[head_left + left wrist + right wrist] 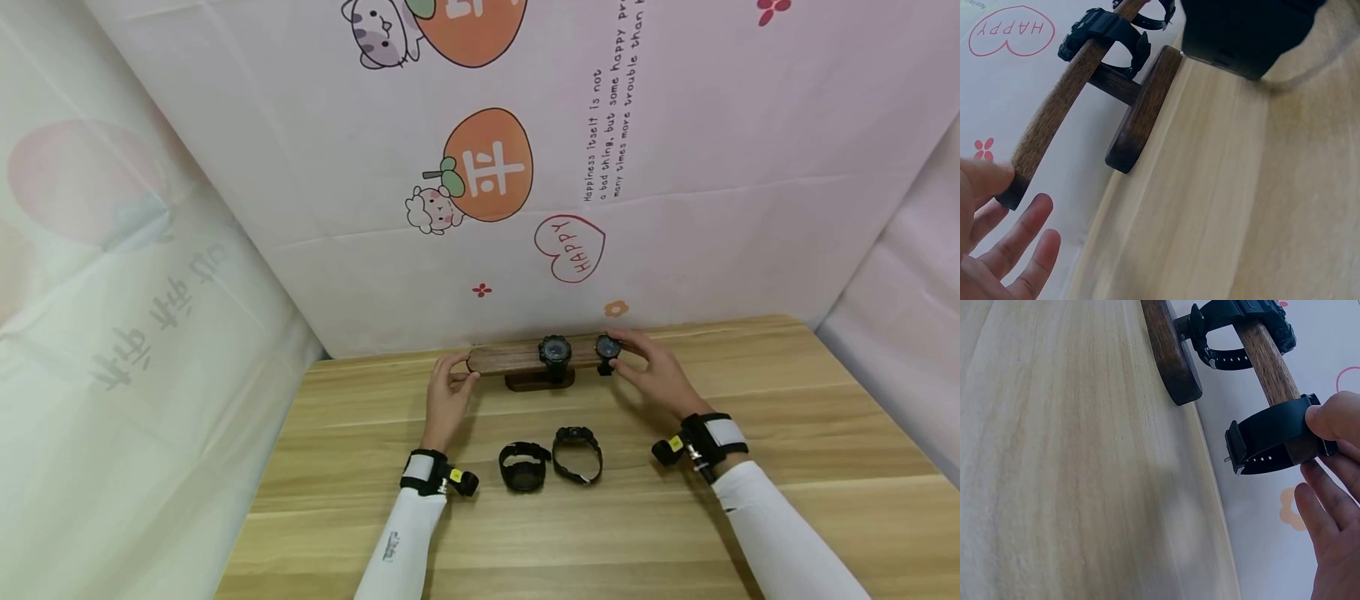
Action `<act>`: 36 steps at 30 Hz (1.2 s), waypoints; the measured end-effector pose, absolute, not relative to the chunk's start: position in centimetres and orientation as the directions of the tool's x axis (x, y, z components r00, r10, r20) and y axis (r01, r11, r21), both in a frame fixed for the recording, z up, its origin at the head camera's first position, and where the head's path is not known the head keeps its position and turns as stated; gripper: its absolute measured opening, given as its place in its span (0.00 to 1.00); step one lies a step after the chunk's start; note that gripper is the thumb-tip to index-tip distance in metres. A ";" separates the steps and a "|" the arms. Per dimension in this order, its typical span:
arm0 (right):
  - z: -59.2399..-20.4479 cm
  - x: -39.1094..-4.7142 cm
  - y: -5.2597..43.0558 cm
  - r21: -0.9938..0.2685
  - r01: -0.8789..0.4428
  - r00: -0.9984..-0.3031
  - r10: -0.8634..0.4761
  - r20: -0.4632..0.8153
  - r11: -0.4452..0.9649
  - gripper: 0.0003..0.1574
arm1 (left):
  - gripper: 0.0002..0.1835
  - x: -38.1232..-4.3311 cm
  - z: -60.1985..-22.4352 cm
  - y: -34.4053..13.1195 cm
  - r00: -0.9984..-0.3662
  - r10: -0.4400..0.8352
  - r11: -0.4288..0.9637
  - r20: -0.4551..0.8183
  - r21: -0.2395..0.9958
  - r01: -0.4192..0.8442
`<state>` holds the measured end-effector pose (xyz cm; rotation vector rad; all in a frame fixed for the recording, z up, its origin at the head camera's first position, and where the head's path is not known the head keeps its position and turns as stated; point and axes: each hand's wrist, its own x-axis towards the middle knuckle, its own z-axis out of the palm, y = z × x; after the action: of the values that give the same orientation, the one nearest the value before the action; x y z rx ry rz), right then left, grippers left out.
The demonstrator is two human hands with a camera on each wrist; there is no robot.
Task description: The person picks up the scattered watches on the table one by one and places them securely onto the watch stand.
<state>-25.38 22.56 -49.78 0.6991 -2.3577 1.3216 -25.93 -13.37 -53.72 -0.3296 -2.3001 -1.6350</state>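
Below "HAPPY" (572, 247), the right hand (662, 375) pinches a watch (1275, 429).

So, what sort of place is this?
Probably a makeshift recording booth, though I can't be sure: creased, printed cloth closes in the wood-grain table from behind and on the left, and a small camera is strapped to each wrist.

two watches (556, 350) sit around the stand's bar (504, 360); two others (523, 476) lie before it on the table (645, 533).
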 end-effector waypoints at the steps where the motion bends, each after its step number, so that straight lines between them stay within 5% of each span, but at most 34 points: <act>1: -49.8 -25.4 22.6 -0.689 -0.572 -0.818 -0.248 0.519 0.445 0.31 | 0.24 -25.9 -53.8 -13.4 -0.930 0.016 0.319 0.368 0.879 0.353; 25: -50.1 -26.0 22.1 -0.721 -0.519 -0.854 -0.242 0.461 0.459 0.35 | 0.26 -25.9 -53.9 -12.8 -0.932 0.031 0.294 0.361 0.888 0.354; 36: -53.3 -28.1 23.2 -0.731 -0.501 -0.865 -0.234 0.444 0.464 0.36 | 0.26 -25.8 -54.0 -12.6 -0.933 0.028 0.281 0.359 0.893 0.352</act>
<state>-28.13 23.20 -53.31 0.6279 -2.4348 1.3558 -25.78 -12.63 -54.04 -0.3481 -2.2803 -1.6994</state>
